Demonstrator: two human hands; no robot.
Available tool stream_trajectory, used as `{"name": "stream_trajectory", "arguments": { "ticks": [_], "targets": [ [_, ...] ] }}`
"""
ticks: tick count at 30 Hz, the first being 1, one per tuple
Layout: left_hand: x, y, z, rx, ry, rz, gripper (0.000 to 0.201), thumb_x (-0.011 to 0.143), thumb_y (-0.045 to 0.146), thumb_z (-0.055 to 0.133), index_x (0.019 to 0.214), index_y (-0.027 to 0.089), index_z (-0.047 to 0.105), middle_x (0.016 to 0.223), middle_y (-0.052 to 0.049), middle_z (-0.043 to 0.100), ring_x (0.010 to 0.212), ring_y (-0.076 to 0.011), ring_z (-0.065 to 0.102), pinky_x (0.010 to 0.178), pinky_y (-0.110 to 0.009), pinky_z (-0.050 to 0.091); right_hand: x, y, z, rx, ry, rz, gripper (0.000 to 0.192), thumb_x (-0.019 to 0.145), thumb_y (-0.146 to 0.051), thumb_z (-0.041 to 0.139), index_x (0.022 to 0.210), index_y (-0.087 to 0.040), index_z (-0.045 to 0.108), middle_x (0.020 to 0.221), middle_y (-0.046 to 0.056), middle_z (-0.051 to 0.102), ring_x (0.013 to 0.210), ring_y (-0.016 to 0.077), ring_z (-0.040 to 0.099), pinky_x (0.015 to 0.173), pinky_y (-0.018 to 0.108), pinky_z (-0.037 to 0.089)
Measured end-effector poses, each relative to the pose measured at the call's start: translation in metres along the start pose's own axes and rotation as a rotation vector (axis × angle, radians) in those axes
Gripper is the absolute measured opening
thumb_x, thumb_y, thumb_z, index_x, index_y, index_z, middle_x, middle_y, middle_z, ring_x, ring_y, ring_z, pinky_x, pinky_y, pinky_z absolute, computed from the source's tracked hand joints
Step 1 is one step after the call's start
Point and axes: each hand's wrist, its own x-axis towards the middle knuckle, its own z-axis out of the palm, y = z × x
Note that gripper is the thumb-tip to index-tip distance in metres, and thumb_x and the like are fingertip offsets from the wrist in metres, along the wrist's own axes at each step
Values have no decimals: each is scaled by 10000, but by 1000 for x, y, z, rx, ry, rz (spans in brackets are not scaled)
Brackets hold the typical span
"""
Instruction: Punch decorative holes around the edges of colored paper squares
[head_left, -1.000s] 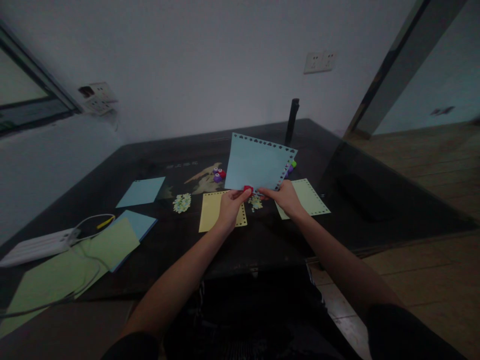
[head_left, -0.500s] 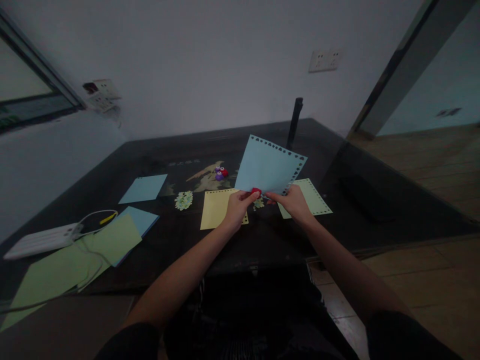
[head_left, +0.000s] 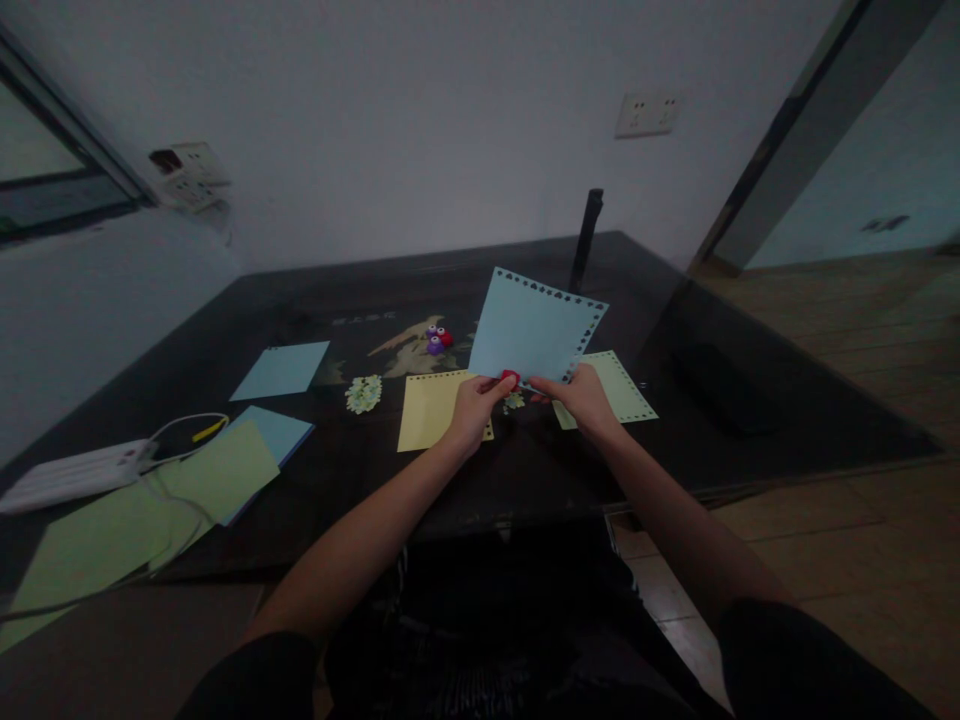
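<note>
A light blue sheet of paper (head_left: 536,325), with rows of small shaped holes along its far and right edges, is held up over the table. My left hand (head_left: 475,408) is closed around a small red paper punch (head_left: 510,380) at the sheet's near edge, its thumb on top. The near edge of the blue sheet is pinched in my right hand (head_left: 585,400), a little right of the punch. Under my left hand lies a yellow punched sheet (head_left: 426,415); a pale green punched sheet (head_left: 628,388) is partly hidden behind my right hand. Small paper cutouts (head_left: 514,401) lie between the hands.
Purple and red punches (head_left: 438,340) cluster farther back on the dark table (head_left: 360,490). A heap of pale cutouts (head_left: 364,394) sits left. Blue sheets (head_left: 281,370), green sheets (head_left: 97,535) and a white power strip (head_left: 75,475) with cables lie further left. A black upright post (head_left: 587,240) stands behind.
The camera view has shifted slightly. Both hands keep their hold on the blue sheet and the red paper punch, with hardly any movement between them.
</note>
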Motion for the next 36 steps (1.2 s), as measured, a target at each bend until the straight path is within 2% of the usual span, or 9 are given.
{"name": "stream_trajectory", "arguments": {
  "ticks": [9,16,22,29,36],
  "targets": [
    [3,-5,-3,-48,-40,-14,280,650,379,745,751,120,717,761,-74,710,742,-174,631,801,-318,445,2,1,-1,21,5,2,306,598,-401,740,732,-141,651,650,65,690,543,176,623,530,293,497],
    [1,-4,-2,-46,-44,-22,280,643,379,751,744,120,717,755,-72,712,742,-182,639,798,-320,454,2,4,1,77,18,-16,331,590,-415,752,750,-142,656,672,66,700,574,198,638,542,304,505],
    [2,-3,-1,-40,-28,-53,291,638,374,757,758,113,710,744,-68,708,734,-177,637,790,-317,457,0,1,1,69,15,-32,324,613,-425,737,737,-137,655,638,62,690,530,177,616,514,288,489],
    [0,-1,-1,-117,-91,-83,308,637,331,766,856,122,707,892,-93,718,841,-181,650,880,-338,443,1,2,1,64,25,-17,313,610,-419,735,721,-139,648,644,66,693,531,176,619,525,292,494],
    [0,1,-2,-118,-126,-107,313,635,331,768,863,126,704,933,-100,713,880,-188,650,914,-351,435,2,3,0,84,36,-11,328,619,-426,719,771,-145,646,709,77,705,568,192,634,524,297,503]
  ]
}}
